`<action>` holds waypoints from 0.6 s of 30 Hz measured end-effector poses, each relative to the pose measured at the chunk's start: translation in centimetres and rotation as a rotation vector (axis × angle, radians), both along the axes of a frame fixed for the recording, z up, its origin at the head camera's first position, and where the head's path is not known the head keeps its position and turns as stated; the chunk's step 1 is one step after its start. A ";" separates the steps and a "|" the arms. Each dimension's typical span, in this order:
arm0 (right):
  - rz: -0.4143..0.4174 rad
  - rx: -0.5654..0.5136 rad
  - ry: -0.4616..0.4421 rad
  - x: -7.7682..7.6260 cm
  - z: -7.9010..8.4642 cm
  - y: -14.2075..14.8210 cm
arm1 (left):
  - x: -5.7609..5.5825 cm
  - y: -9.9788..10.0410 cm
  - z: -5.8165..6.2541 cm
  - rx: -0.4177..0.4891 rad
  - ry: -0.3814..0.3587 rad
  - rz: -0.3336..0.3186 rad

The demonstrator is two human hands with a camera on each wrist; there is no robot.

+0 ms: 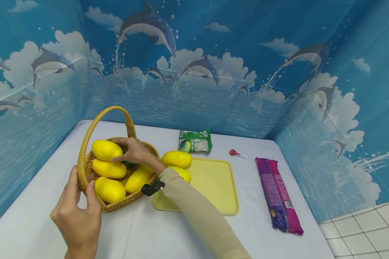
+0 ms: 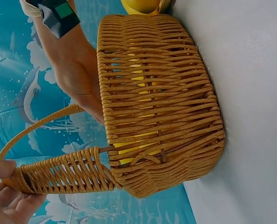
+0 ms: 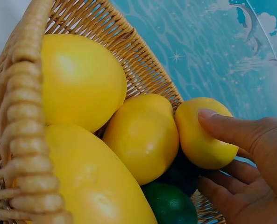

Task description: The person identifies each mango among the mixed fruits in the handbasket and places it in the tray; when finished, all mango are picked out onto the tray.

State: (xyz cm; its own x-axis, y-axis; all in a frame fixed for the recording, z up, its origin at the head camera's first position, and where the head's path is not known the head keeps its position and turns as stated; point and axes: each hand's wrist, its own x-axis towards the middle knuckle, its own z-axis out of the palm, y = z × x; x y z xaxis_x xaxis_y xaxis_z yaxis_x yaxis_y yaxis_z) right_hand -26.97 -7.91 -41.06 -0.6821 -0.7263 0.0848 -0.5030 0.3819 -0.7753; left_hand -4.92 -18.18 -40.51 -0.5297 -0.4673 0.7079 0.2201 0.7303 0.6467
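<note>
I have right hand [image 1: 134, 150] fingers gripping a yellow fruit [image 1: 105, 150] at the basket [image 1: 123, 203], against another yellow one inside. Left hand [image 1: 78, 220] fingers hold the basket's handle [image 2: 63, 172]. Yellow tray [image 1: 214, 187] right of basket.

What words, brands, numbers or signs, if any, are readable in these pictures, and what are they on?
No text can be read with certainty.
Green packet: pale lettering near its top right corner, too small and blurred to read.
Purple-and-pink packet: lines of fine print, too small to read.
White barcode label on that packet: no digits legible.
Basket and yellow fruits: no lettering shows.
</note>
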 end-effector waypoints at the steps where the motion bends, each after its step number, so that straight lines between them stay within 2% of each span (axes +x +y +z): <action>1: -0.004 0.000 -0.007 0.0 0.0 0.0 | 0.0 0.0 0.0 0.000 -0.001 -0.002; 5: -0.005 -0.015 -0.033 0.2 0.2 0.3 | 0.1 -0.1 -0.1 -0.013 -0.021 -0.008; 10: 0.031 -0.044 -0.047 0.7 1.1 1.3 | 0.1 -0.2 -0.2 -0.017 -0.024 -0.006; 16: 0.047 -0.025 -0.053 1.3 2.2 3.2 | -0.3 0.1 -0.3 0.029 0.048 0.009; 18: 0.047 -0.013 -0.045 1.5 2.5 3.8 | -0.3 0.0 -0.3 0.022 0.038 0.004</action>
